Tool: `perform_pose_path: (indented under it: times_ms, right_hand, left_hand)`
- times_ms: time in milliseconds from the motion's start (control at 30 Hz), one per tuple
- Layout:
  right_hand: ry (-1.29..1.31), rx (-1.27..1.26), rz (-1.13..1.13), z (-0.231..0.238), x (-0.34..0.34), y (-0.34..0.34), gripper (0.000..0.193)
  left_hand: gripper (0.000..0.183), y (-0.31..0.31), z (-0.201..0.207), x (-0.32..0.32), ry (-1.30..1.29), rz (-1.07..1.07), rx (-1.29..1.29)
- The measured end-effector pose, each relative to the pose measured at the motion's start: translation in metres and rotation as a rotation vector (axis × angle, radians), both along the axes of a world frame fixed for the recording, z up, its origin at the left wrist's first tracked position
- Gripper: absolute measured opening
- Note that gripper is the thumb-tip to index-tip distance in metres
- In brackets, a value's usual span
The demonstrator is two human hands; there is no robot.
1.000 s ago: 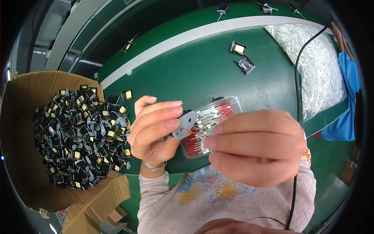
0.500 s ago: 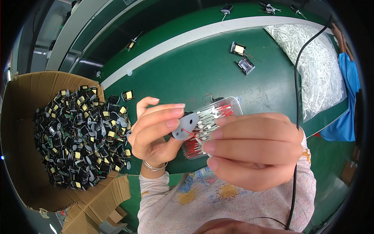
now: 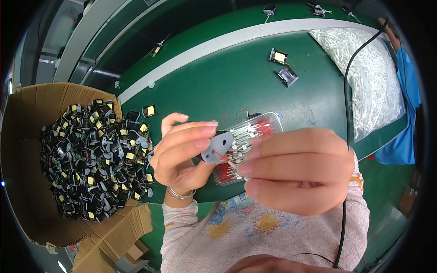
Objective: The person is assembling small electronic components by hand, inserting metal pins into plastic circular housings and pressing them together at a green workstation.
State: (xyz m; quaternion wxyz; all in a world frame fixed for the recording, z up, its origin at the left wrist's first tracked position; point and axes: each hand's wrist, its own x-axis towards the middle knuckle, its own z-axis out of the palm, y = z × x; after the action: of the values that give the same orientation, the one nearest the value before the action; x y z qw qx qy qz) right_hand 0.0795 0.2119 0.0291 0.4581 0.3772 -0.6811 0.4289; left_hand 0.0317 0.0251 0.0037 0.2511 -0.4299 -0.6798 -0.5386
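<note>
My left hand (image 3: 178, 157) grips a small device by its grey teardrop-shaped end plate (image 3: 220, 146), which has several round holes. Out of one hole comes a thin red wire (image 3: 220, 155). Its far end runs to a slim white sleeve (image 3: 233, 165) that the fingers of my right hand (image 3: 300, 169) pinch. Behind both hands lies a clear plastic box (image 3: 278, 118) holding rows of white sleeves (image 3: 243, 142) and red wire ends (image 3: 261, 129); my right hand covers part of it.
At the left stands a cardboard box (image 3: 22, 182) heaped with black and grey devices (image 3: 95, 159). Two more devices (image 3: 282, 68) lie toward the back of the green table (image 3: 214, 77). A bag of white sleeves (image 3: 371, 82) rests at the right, beside a black cable (image 3: 348, 104) and a co-worker's blue sleeve (image 3: 407, 86).
My right fingers have shifted slightly, the lower ones curling upward; my left hand stays put. Parts on the strip behind the table have moved a little to the right. The co-worker's arm has shifted.
</note>
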Motion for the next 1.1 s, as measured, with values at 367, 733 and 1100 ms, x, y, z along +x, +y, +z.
perform_pose_path:
  times_ms: [367, 733, 1100]
  right_hand:
    - [-0.003, -0.016, -0.007, -0.001, -0.002, 0.003, 0.014]
    - [-0.32, -0.025, 0.049, -0.005, -0.009, 0.006, 0.019]
    - [-0.06, 0.132, -0.16, -0.012, -0.016, 0.005, 0.023]
  left_hand:
    - [0.036, 0.002, -0.002, -0.001, -0.001, -0.009, 0.024]
    - [0.032, -0.002, 0.007, 0.0, 0.001, -0.052, -0.205]
    - [0.022, 0.007, -0.002, 0.017, -0.446, -0.154, 0.192]
